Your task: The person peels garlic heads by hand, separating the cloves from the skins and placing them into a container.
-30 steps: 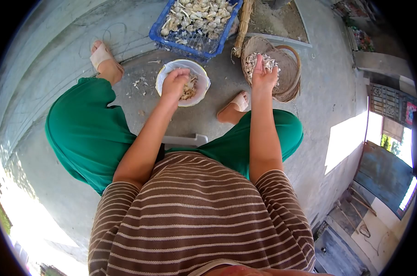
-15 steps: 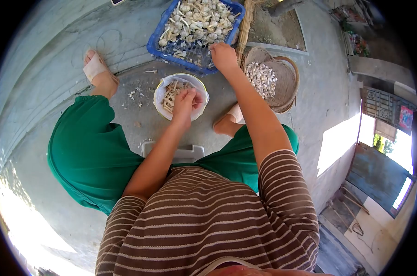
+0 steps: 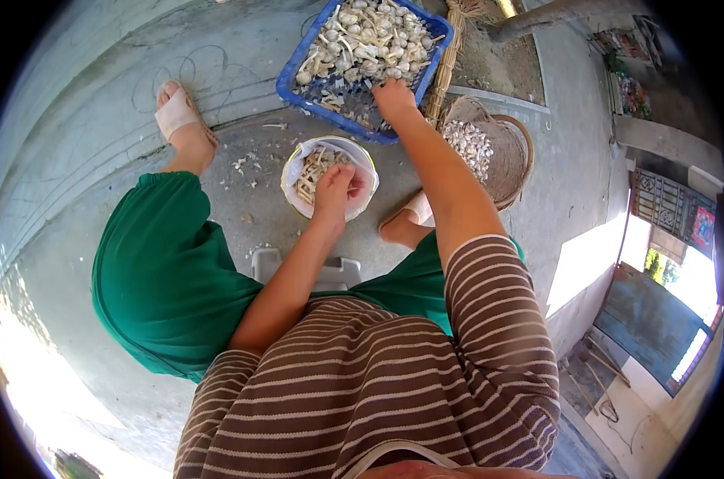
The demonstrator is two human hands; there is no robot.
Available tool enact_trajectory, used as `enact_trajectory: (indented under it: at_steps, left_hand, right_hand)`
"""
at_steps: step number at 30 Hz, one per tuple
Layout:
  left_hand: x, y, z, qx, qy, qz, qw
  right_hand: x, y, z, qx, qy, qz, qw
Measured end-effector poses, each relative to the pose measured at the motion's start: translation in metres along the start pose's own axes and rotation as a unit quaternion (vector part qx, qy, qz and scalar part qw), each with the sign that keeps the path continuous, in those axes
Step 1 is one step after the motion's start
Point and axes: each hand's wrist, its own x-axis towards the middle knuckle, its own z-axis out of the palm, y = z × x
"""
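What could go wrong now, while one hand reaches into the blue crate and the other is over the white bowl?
1. The right hand reaches far into the blue crate; leaning could unbalance the person.
2. The left hand at the white bowl rim might tip it, spilling its scraps.

One head cam, worn by the seated person, fisheye w/ dark round edges. Looks steeply down and fwd over striped shirt and green trousers. Near: lap. Far: concrete floor [image 3: 90, 128], blue crate [image 3: 362, 48] at top. Doorway low right. No 2nd view.
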Motion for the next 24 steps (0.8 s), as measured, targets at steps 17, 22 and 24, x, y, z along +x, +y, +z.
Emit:
enact_trajectory:
  at_steps: [17,22,24]
  left_hand:
    - [-0.034,0.011,0.018,0.040,-0.069,0.183,0.980]
    - [-0.050,0.012,0.016,0.130,-0.113,0.248,0.953]
    - [-0.053,0.012,0.010,0.172,-0.114,0.274,0.939]
  right_hand:
    - [-0.200,-0.054,-0.082,0.762,0.024,0.027,0.646]
    - [-0.231,-0.062,-0.090,0.789,0.070,0.036,0.609]
    - [-0.238,-0.067,-0.087,0.812,0.079,0.043,0.577]
